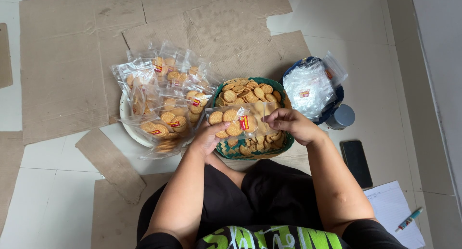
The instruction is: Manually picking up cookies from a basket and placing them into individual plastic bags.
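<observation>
At the centre of the frame, the left hand [208,137] and right hand [288,123] each pinch an end of a clear bag [240,121] half filled with round biscuits, both grips closed on it, held level over the woven basket [284,145] of loose biscuits so spills would fall back in. Filled bags [166,92] pile on a white plate [126,112] at centre left, empty bags [310,88] in a blue bowl [340,101] at upper right. Flattened cardboard [67,61] covers the floor; open room lies toward the upper left, while a phone [356,163] and notebook [394,210] crowd the lower right.
</observation>
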